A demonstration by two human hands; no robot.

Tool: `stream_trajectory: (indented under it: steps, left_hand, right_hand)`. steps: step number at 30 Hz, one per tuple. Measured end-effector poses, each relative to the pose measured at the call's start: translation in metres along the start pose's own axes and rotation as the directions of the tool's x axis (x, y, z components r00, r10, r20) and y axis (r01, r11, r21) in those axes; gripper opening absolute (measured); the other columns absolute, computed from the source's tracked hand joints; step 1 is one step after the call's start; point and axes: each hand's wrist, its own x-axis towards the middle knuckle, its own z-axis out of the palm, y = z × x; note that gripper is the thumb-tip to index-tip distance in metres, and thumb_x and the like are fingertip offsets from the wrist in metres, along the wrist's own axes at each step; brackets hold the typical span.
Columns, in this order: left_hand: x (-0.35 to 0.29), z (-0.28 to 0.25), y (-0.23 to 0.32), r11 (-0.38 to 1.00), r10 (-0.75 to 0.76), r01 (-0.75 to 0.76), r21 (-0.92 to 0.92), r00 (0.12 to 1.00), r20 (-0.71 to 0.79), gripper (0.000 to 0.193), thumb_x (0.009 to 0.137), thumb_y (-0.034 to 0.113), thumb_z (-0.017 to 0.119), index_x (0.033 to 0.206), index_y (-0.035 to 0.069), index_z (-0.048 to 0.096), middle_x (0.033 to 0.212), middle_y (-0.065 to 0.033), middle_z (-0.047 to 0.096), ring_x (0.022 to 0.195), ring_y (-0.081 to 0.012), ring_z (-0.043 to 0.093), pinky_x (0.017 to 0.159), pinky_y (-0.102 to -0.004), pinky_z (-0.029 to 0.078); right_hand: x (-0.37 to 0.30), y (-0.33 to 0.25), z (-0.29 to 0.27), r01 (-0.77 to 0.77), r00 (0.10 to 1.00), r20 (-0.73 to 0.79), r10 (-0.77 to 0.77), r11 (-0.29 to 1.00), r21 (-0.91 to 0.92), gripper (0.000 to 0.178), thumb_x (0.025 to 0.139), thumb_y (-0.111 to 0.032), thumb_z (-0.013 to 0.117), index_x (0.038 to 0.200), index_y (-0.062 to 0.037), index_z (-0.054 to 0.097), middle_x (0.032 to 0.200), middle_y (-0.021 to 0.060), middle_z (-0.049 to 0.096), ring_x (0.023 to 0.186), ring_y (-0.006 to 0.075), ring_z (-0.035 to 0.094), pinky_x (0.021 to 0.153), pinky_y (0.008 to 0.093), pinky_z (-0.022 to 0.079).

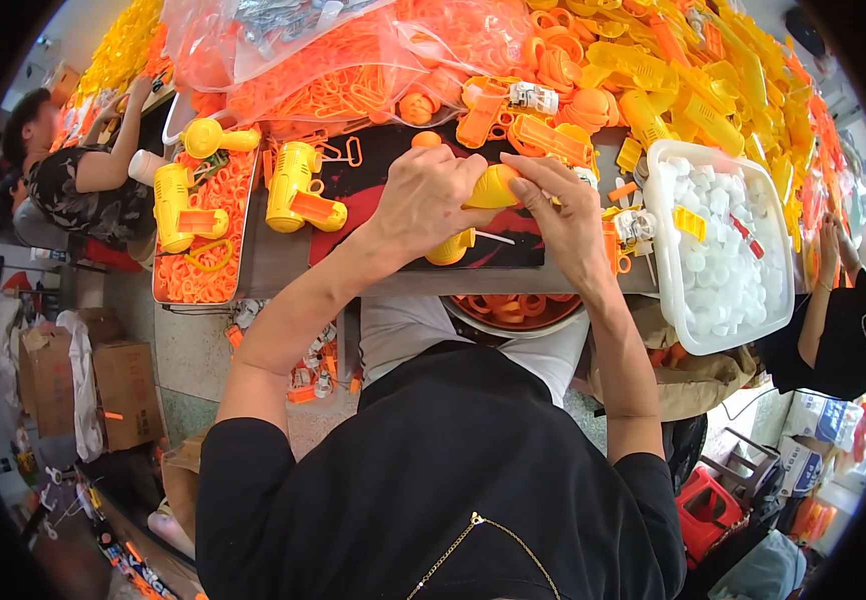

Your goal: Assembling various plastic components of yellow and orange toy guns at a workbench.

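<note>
**A yellow part held between two hands, with little free space around**

The yellow part [493,187] is in the air above the black and red sheet [523,252], which lies on the surface [553,283]. The left hand [428,200] holds its left end, and this grip is closed, with the fingers curled around. The right hand [561,205] has a narrower grip: thumb and fingers are pinched on the right end. What the fingertips press on is covered, so I cannot tell it exactly.

Just below the left hand there is a yellow handle piece [450,248], with a thin white rod [495,237] beside it. I cannot tell if it is joined to the held part.

In my judgement, the smooth rounded plastic could slip if the right hand presses at an angle, because only its fingertips give support. If two pieces are forced while not well aligned, an edge could bend or crack. The hands are also near the front edge; a dropped small piece could roll down toward the bowl [513,333] of orange pieces below, and be mixed there. A wide elbow movement to the right could perhaps push the white tub [665,250], whose near end seems to reach beyond the edge.
</note>
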Motion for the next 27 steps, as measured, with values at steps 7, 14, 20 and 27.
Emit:
stream_trajectory:
  steps: [7, 14, 20, 27]
  left_hand:
    - [0.009, 0.006, 0.010, 0.994, 0.105, -0.105, -0.014, 0.991, 0.088, 0.038, 0.070, 0.038, 0.080, 0.085, 0.007, 0.064, 0.071, -0.0070, 0.064, 0.070, -0.0235, 0.064, 0.068, -0.0378, 0.050]
    - [-0.001, 0.009, 0.020, 0.969, 0.222, -0.226, 0.097, 0.974, 0.052, 0.039, 0.065, 0.032, 0.082, 0.089, 0.006, 0.064, 0.078, -0.0058, 0.067, 0.081, -0.0219, 0.065, 0.072, -0.0372, 0.049]
    - [0.002, 0.008, 0.018, 0.973, 0.220, -0.226, 0.038, 0.967, 0.126, 0.044, 0.061, 0.032, 0.085, 0.089, 0.006, 0.062, 0.081, -0.0046, 0.067, 0.081, -0.0217, 0.064, 0.071, -0.0361, 0.047]
    - [-0.005, -0.003, 0.007, 0.988, 0.151, -0.152, 0.016, 0.987, 0.054, 0.044, 0.069, 0.040, 0.082, 0.087, 0.006, 0.061, 0.080, -0.0050, 0.067, 0.077, -0.0216, 0.063, 0.071, -0.0366, 0.047]
  right_hand:
    - [0.023, 0.034, -0.006, -0.245, 0.941, 0.334, 0.048, 0.780, 0.576, 0.025, 0.097, -0.023, 0.060, 0.114, -0.0050, 0.057, 0.141, 0.0100, 0.052, 0.126, 0.0210, 0.052, 0.104, 0.0322, 0.043]
    - [0.027, 0.007, 0.021, -0.622, 0.782, 0.443, 0.439, 0.494, 0.608, 0.041, 0.107, -0.041, 0.040, 0.108, -0.0051, 0.061, 0.109, 0.0072, 0.064, 0.101, 0.0165, 0.062, 0.091, 0.0317, 0.049]
    - [0.017, 0.018, 0.032, -0.492, 0.847, 0.145, 0.511, 0.652, 0.577, 0.045, 0.108, -0.041, 0.040, 0.112, -0.0020, 0.063, 0.104, 0.0087, 0.066, 0.098, 0.0161, 0.063, 0.087, 0.0310, 0.052]
    - [-0.022, -0.003, 0.013, -0.275, 0.961, 0.119, 0.249, 0.898, 0.344, 0.037, 0.103, -0.026, 0.058, 0.128, 0.0002, 0.057, 0.123, 0.0111, 0.062, 0.114, 0.0160, 0.059, 0.099, 0.0298, 0.048]
